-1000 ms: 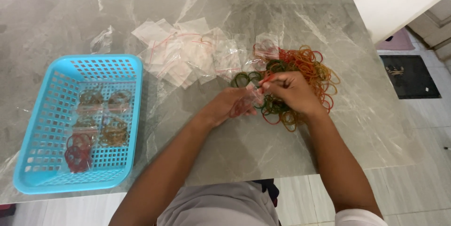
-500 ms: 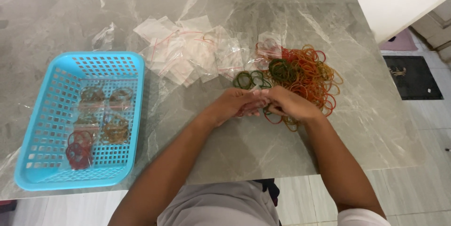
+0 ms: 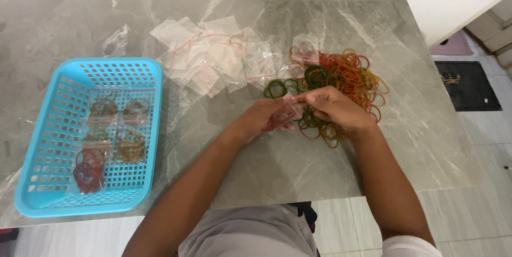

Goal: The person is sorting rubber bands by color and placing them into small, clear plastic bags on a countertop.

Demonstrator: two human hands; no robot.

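1. Clear plastic made up the small bag (image 3: 290, 108) that both hands held between them, just above the grey marble worktop (image 3: 320, 171) and at the near edge of the pile of rubber bands (image 3: 341, 83).
2. The left hand (image 3: 266, 118) pinched the bag from the left and below, its fingers closed on the plastic; reddish bands seemed to sit inside, under the palm.
3. The right hand (image 3: 333, 108) met it from the right, its fingers (image 3: 305, 98) clenched on the bag's upper edge, so the mouth of the bag lay directly between the two sets of fingertips.
4. The bag's long axis ran roughly from the lower left to the upper right, tilted towards the pile; the right hand was the nearer one to the loose bands, which touched its far side.
5. Empty bags (image 3: 213, 57) lay spread further back on the worktop, well apart from the hands, and the blue basket (image 3: 152, 145) with filled packets stood off to the left.
6. Whether the bag's mouth was open or sealed could not be told: the fingertips covered it and the plastic was nearly invisible against the stone. The count and colour of bands inside were likewise unclear.
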